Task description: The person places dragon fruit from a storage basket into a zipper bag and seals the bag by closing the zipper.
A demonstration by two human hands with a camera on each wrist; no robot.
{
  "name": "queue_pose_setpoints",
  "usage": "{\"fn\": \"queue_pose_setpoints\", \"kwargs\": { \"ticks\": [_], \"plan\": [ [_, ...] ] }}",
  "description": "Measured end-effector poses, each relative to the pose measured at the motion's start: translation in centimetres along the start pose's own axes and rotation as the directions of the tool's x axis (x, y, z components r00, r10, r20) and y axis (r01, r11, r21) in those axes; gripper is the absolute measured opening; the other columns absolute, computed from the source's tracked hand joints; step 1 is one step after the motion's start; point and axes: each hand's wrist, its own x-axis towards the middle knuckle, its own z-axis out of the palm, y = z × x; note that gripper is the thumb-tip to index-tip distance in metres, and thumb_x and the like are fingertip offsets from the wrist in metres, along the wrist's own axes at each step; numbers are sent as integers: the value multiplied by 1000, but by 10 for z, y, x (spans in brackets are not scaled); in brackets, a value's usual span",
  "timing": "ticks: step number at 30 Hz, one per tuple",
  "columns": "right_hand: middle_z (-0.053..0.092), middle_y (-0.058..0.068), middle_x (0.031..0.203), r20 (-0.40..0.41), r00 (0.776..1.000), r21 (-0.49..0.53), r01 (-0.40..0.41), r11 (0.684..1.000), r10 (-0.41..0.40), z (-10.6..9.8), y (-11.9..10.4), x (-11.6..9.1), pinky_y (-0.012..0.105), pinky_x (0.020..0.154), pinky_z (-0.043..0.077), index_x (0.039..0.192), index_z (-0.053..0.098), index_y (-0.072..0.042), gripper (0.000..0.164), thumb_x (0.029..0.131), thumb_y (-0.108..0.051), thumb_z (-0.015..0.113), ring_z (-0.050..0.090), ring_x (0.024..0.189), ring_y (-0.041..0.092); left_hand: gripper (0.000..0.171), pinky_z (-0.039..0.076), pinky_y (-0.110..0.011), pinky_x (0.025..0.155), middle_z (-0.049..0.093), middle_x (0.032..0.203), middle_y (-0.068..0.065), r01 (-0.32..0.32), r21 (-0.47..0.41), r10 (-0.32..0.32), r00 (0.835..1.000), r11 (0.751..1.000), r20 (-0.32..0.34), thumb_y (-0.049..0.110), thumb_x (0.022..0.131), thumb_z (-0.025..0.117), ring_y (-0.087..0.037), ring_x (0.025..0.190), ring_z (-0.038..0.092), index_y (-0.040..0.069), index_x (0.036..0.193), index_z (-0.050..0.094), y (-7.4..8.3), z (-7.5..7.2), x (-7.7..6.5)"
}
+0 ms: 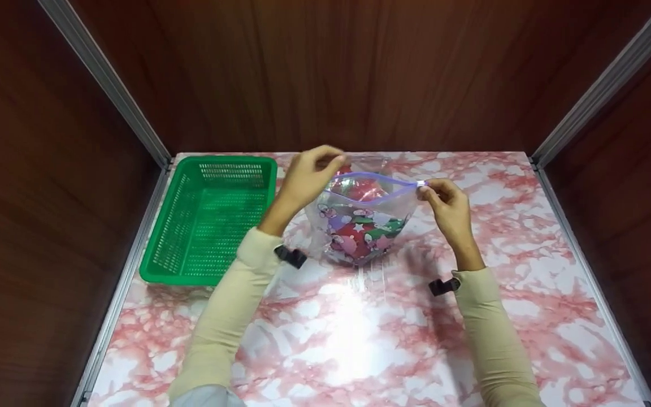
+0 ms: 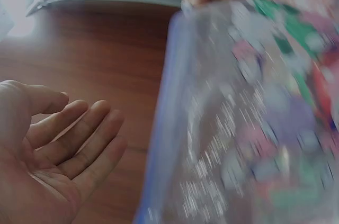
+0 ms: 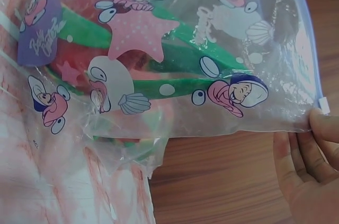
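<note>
A clear zip bag (image 1: 402, 212) with a purple rim stands above the table, printed with cartoon faces, stars and shells. Its mouth gapes, and red and green contents (image 3: 87, 33) show through the plastic; their kind is unclear. My right hand (image 1: 451, 206) pinches the bag's right top corner, by the white slider (image 3: 323, 105). Beside the left end of the rim is my left hand (image 1: 309, 176), its fingers loosely bent. In the left wrist view that hand (image 2: 58, 155) is palm up, apart from the bag and holding nothing.
A green plastic basket (image 1: 153, 265) stands left of the bag, close to my left forearm. Pink-and-white marbled tabletop (image 1: 303, 339) extends toward me. Dark wood-grain panels (image 1: 354, 79) with metal edge strips enclose the back and sides.
</note>
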Motion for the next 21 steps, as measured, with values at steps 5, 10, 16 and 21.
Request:
{"fn": "queue_pose_setpoints", "kwargs": {
  "ticks": [5,10,16,21],
  "plan": [
    [74,-7,82,-3,1000,6,-9,1000,9,0,-1,1,21,79,61,105,69,17,15,99,4,70,71,77,6,26,61,-29,95,79,110,-11,47,7,-48,994,999,101,24,109,64,-26,104,77,4,117,79,22,17,21],
    [73,-7,81,-14,1000,-3,7,1000,-7,1,-3,2,21,78,61,103,69,17,14,99,4,70,70,76,6,29,59,-25,93,80,112,-10,47,126,-72,976,991,203,24,110,61,-19,102,75,4,120,78,37,37,41],
    [73,-5,81,-14,1000,-3,9,1000,-9,0,-3,1,21,77,60,103,70,17,14,97,5,72,70,75,7,30,59,-24,87,80,115,-11,35,226,-115,930,973,349,24,110,61,-20,100,77,3,125,76,46,62,61],
    [73,-5,80,-14,1000,-11,-6,1000,6,1,-3,1,19,74,58,105,69,18,16,97,4,73,69,73,6,32,59,-24,89,79,116,-10,16,261,-132,892,965,433,26,111,58,-18,104,76,4,128,75,51,76,71]
  ]
}}
